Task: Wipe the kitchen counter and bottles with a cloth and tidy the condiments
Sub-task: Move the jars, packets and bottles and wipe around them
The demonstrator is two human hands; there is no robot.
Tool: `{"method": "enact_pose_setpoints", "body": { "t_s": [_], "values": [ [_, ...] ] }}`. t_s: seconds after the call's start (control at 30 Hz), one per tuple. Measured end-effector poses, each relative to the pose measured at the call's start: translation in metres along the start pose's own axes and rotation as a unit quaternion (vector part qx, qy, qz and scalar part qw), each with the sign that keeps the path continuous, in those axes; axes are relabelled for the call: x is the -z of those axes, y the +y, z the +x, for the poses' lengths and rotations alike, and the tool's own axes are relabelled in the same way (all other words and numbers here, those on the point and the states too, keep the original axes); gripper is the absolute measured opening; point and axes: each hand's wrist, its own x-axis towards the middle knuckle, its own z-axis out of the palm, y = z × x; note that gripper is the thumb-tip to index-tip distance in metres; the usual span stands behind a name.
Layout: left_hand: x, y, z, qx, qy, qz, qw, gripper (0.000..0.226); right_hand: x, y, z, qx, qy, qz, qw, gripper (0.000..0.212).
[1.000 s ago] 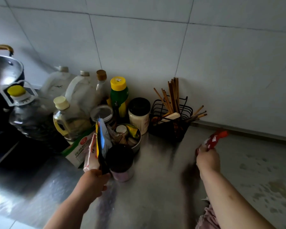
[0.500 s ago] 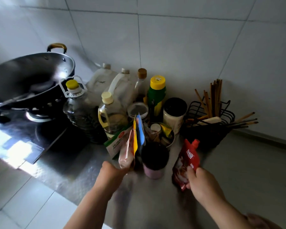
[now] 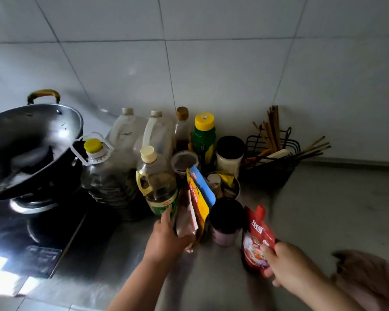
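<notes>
Right hand (image 3: 288, 265) pinches one red pouch (image 3: 257, 239) — a sec ago it was out over the open counter (image 3: 323, 209), now it's just beside the dark-lidded cup (image 3: 226, 221). Left hand (image 3: 166, 241) grips approx. three packets (image 3: 197, 205). Judged: tidying, not wiping — one blurred cloth (image 3: 368, 277) unheld. Six bottles (image 3: 154, 176) behind.

Head camera looks steeply down, close over the counter (image 3: 211, 277), facing the tiled wall (image 3: 211, 75).
</notes>
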Motion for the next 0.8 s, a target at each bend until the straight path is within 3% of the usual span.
{"method": "enact_pose_setpoints", "body": {
  "t_s": [0.07, 0.2, 0.4, 0.6, 0.8],
  "values": [
    [-0.001, -0.003, 0.005, -0.022, -0.019, 0.024, 0.999, 0.091, -0.006, 0.0, -0.01, -0.014, 0.015, 0.037, 0.999, 0.032],
    [-0.005, -0.006, 0.016, -0.043, -0.043, 0.058, 0.997, 0.056, -0.015, 0.001, -0.03, -0.03, 0.039, 0.053, 0.997, 0.029],
    [-0.006, -0.005, 0.032, -0.068, -0.054, 0.021, 0.996, 0.043, -0.039, 0.002, -0.058, -0.037, 0.043, 0.061, 0.996, 0.026],
    [-0.003, -0.002, 0.037, -0.078, -0.089, -0.011, 0.993, 0.044, -0.06, -0.028, -0.07, 0.023, -0.001, 0.037, 0.999, 0.038],
    [0.013, -0.025, 0.034, -0.081, -0.132, -0.048, 0.987, 0.036, -0.089, -0.08, -0.07, 0.139, -0.009, -0.028, 0.99, 0.039]
  ]
}}
